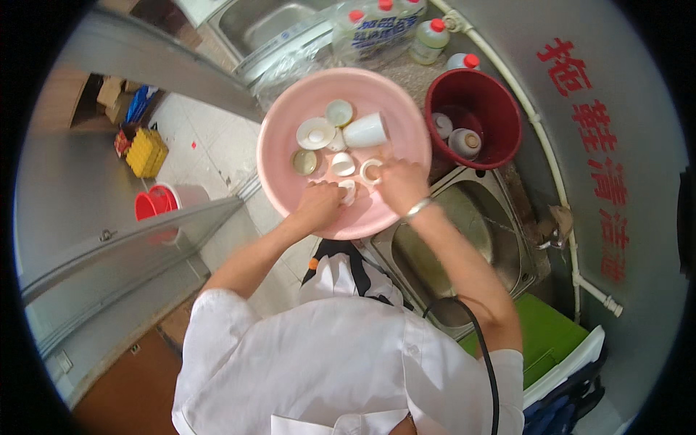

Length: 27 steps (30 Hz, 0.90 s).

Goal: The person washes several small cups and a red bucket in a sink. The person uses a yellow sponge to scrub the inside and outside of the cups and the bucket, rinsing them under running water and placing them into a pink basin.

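Both my hands are inside a large pink basin (279,109). My left hand (321,206) is closed on a small white cup (349,193) near the basin's front wall. To its right, my right hand (400,187) has its fingers closed round a small white cup with a round rim (370,171). Around them in the basin lie another small white cup (343,164), a tall white cup on its side (366,130), a white lid with a knob (316,135), a pale bowl (338,112) and a round glass-like dish (304,162).
A dark red bucket (507,109) holding white containers stands right of the basin. Below it is a metal sink (464,232). Bottles with red caps (430,42) stand behind. A white pipe (533,116) runs along the right wall. A metal door (138,246) is at left.
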Each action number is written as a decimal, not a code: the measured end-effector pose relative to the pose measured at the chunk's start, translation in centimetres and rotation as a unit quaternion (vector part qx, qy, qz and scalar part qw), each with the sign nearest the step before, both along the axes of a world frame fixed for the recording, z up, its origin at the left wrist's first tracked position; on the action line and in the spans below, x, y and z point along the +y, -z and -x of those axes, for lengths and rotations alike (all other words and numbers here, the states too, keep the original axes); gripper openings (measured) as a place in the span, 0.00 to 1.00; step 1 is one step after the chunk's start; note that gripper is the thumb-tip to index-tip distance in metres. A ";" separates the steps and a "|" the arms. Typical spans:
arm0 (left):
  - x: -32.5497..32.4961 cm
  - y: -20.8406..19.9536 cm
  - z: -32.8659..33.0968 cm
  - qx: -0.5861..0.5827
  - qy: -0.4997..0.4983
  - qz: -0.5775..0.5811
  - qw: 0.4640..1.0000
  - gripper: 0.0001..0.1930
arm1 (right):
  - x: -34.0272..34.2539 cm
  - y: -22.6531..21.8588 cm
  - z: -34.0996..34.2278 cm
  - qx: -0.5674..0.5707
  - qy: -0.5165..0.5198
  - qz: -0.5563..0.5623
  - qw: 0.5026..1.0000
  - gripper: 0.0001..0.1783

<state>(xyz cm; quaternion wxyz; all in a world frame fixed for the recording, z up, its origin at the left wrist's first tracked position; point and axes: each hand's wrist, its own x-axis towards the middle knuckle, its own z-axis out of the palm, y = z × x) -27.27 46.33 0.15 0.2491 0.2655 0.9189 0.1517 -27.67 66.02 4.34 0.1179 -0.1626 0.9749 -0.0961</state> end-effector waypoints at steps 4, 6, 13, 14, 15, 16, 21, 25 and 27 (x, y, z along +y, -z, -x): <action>-2.7 -2.6 0.9 -0.135 -0.140 -0.080 0.978 0.12 | -2.2 4.3 0.2 -0.012 0.038 -0.085 0.996 0.07; -3.6 -3.8 1.4 -0.161 -0.175 -0.120 0.964 0.12 | -2.6 5.5 0.8 -0.061 0.052 -0.083 0.993 0.09; -2.1 -9.6 3.0 -0.109 -0.206 -0.287 0.929 0.10 | -2.8 8.5 2.2 -0.082 0.140 0.043 0.986 0.14; -1.1 -10.9 3.3 -0.097 -0.198 -0.301 0.928 0.10 | -2.6 9.7 2.5 -0.054 0.130 0.055 0.988 0.15; -0.7 -11.6 3.4 -0.088 -0.200 -0.316 0.923 0.10 | -2.4 7.8 2.3 -0.038 0.127 0.080 0.988 0.16; -1.4 -12.4 3.7 -0.082 -0.192 -0.283 0.936 0.09 | -2.1 3.7 1.3 -0.026 0.122 0.104 0.987 0.16; 4.2 -18.6 1.3 -0.069 -0.170 -0.347 0.920 0.05 | 5.4 -8.6 -8.4 0.050 0.156 0.259 0.952 0.13; 7.5 -17.0 -1.5 -0.155 -0.063 -0.323 0.932 0.05 | 14.3 -5.0 -17.5 0.057 0.291 0.387 0.873 0.08; 12.4 -16.0 -4.0 -0.112 0.051 -0.332 0.935 0.08 | 18.3 -0.8 -20.8 0.082 0.439 0.253 0.858 0.07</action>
